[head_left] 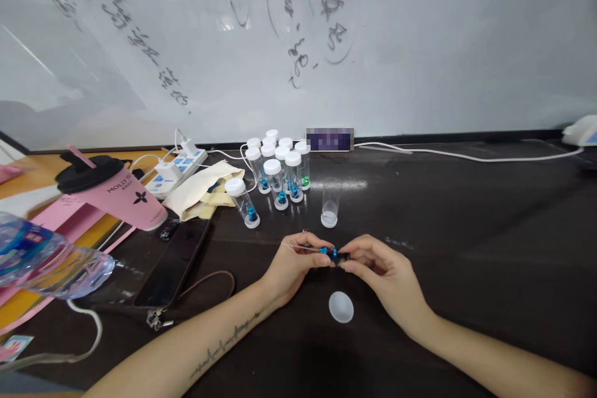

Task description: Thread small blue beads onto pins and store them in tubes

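Note:
Between the fingertips of my left hand (pixel 301 258) and my right hand (pixel 380 267) is a small blue-and-black piece (pixel 332 253). Both hands pinch it, the left at its blue end and the right at its black end. A thin pale rod or string runs from the blue end back over my left hand. Just beyond my fingers stands an open clear tube (pixel 329 214), with no cap on it. A round white cap (pixel 341 307) lies on the dark table below my hands. What the small piece is exactly cannot be made out.
Several white-capped clear tubes (pixel 273 168) with blue or green pieces stand behind my left hand; one tube (pixel 243 204) leans apart. A phone (pixel 175 261), pink cup (pixel 121 193), water bottle (pixel 56 261), cloth pouch (pixel 200 186) and power strip (pixel 180 171) lie left. A whiteboard (pixel 420 43) rises behind.

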{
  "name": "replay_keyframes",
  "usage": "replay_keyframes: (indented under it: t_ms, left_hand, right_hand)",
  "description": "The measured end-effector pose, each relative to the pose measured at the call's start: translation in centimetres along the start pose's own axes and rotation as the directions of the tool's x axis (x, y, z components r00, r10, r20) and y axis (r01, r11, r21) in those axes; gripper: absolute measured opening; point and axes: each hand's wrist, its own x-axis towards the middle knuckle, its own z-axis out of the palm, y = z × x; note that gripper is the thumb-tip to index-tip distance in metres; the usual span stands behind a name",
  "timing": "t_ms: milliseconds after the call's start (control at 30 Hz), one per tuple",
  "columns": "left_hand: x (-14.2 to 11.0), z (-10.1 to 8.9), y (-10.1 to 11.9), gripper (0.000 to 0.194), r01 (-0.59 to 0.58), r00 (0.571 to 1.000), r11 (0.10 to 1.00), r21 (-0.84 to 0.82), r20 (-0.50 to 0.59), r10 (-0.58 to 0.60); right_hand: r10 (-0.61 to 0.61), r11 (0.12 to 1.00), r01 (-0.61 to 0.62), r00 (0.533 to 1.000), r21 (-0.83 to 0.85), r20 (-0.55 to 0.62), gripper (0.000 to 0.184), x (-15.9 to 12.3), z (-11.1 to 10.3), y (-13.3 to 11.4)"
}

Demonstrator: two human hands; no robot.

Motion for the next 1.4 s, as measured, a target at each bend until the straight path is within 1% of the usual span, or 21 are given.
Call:
replay_keyframes:
  t_ms: [600,767,1200,1400]
  left_hand:
    - [-0.06,0.08,0.18,0.021,0.018,1.000,1.000,-0.003,-0.010,-0.018]
    - [-0.05,0.03,0.10,0.021,0.013,1.000,1.000,0.013,-0.015,-0.013]
    - [-0.05,0.01,0.02,0.020,0.012,1.000,1.000,0.005,-0.004,-0.012]
    - [-0.05,-0.05,0.00,0.020,0.017,1.000,1.000,0.019,0.006,-0.017]
  right_hand:
    - [-0.060,0.998,0.059,0.998,-0.020,-0.008,0.010,0.09,0.11,-0.03]
    - [-0.032,0.999,0.032,0.999,-0.033,-0.009,0.012,0.11,0.07,-0.09]
    - [0.029,0.999,-0.028,1.000,0.027,-0.012,0.016,0.11,0.12,-0.27]
    - [0.053,0.993,-0.051,0.998,0.109,-0.014,0.016,0.10,0.26,-0.55]
